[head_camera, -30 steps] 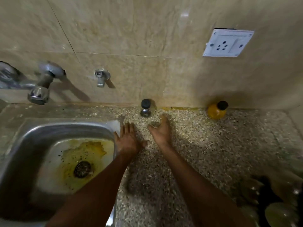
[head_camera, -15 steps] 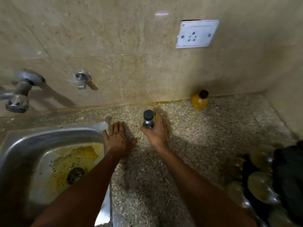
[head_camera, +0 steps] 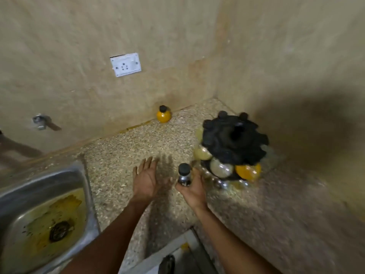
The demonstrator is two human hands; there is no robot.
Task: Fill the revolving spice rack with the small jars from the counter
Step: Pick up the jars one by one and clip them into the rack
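My right hand [head_camera: 194, 191] holds a small dark jar [head_camera: 184, 176] with a black cap, lifted above the speckled counter [head_camera: 122, 155]. Just to its right stands the black revolving spice rack [head_camera: 233, 143] in the corner, with several round jars of pale and yellow powder in its lower tier. My left hand [head_camera: 145, 178] hovers open over the counter, fingers spread, to the left of the jar. A yellow jar [head_camera: 163, 115] with a black cap stands alone against the back wall.
A steel sink [head_camera: 45, 214] with yellow stains lies at the left. A tap fitting [head_camera: 40, 121] and a white socket [head_camera: 125, 64] are on the tiled back wall. A side wall closes the corner behind the rack. The counter's front edge runs below my arms.
My right hand has lifted the dark jar from near the back wall and carried it right toward the rack. My left hand came off the sink's edge. The view swung right, showing the rack.
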